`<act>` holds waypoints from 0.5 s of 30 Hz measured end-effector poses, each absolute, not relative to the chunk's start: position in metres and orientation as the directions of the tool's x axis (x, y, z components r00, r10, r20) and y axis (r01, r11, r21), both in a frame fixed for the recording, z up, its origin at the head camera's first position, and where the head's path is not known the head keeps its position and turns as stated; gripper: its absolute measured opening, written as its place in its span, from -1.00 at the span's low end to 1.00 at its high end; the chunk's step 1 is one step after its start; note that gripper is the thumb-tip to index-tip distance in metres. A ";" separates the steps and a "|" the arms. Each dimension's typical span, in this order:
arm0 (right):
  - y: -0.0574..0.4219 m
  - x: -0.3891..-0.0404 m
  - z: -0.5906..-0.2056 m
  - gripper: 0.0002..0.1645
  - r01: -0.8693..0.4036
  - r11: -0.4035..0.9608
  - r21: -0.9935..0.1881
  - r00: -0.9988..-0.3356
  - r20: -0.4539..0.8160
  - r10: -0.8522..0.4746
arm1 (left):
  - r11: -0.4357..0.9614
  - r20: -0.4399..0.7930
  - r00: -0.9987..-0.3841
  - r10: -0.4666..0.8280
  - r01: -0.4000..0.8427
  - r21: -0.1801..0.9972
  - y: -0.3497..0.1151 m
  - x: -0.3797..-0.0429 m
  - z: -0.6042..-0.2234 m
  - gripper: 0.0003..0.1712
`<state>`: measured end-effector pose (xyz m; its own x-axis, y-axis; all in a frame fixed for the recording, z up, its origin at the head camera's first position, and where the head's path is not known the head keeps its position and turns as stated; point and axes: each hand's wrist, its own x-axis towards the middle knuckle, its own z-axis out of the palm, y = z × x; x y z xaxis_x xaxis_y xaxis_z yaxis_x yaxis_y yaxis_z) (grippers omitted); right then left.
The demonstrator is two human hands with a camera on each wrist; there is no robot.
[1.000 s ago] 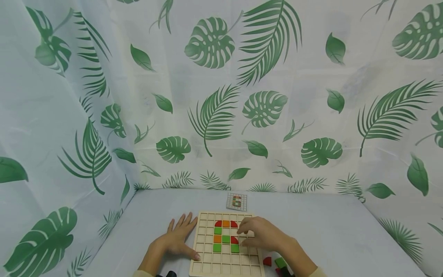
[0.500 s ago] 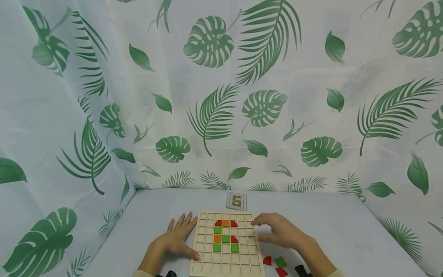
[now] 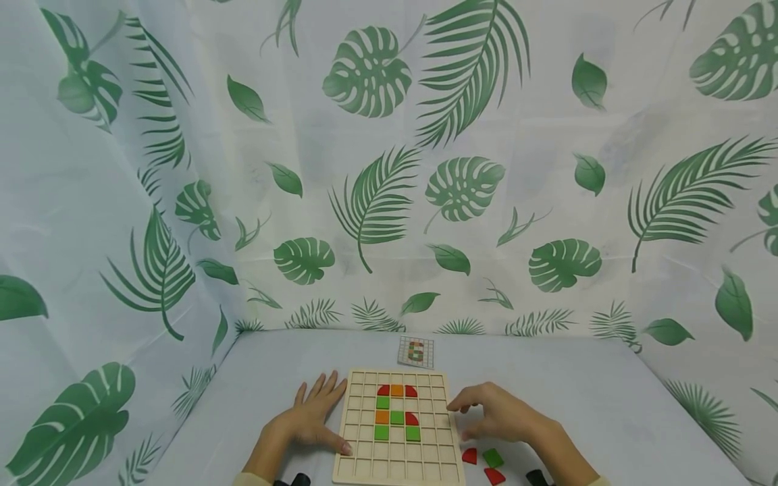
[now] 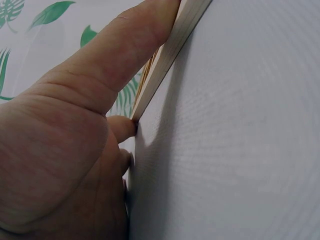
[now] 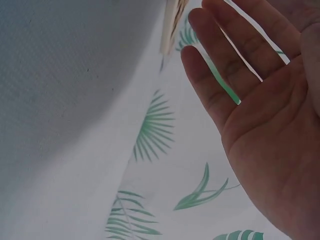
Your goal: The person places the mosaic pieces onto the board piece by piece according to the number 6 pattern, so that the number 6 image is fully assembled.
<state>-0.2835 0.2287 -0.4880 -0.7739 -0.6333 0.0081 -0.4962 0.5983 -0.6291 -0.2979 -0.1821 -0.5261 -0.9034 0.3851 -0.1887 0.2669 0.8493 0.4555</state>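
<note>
A wooden grid board [image 3: 365, 466] lies on the table with several red, orange and green tiles set in its squares, among them a green tile [image 3: 397, 417] and an orange tile [image 3: 397, 390]. My left hand [image 3: 311, 417] rests at the board's left side, fingers spread, its thumb on the board's edge; the left wrist view shows that thumb [image 4: 100, 65] close up. My right hand [image 3: 504, 413] hovers by the board's right edge with nothing in it. In the right wrist view its fingers [image 5: 240, 65] are extended. Below it lie red quarter-round tiles [image 3: 495, 476] and a loose green tile [image 3: 493, 458].
Behind the board a small card [image 3: 416, 352] with a gridded, coloured pattern lies on the table [image 3: 547, 378]. A white curtain [image 3: 389, 135] with green leaf prints hangs behind and at the sides.
My right hand has moved right from over the board to beyond its right edge, then slightly down toward the loose tiles. My left hand has stayed in place.
</note>
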 end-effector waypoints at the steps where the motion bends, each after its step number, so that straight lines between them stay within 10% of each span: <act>1: 0.229 -0.283 -0.489 -0.52 -0.490 0.598 -0.634 -0.774 0.001 -0.633 | 0.850 -0.188 -0.904 0.384 0.267 0.454 -0.182 -0.297 -0.526 0.58; 15: 0.232 -0.281 -0.494 -0.73 -0.408 0.624 -0.666 -0.757 -0.136 -0.640 | 0.852 -0.190 -0.907 0.376 0.257 0.457 -0.180 -0.295 -0.523 0.58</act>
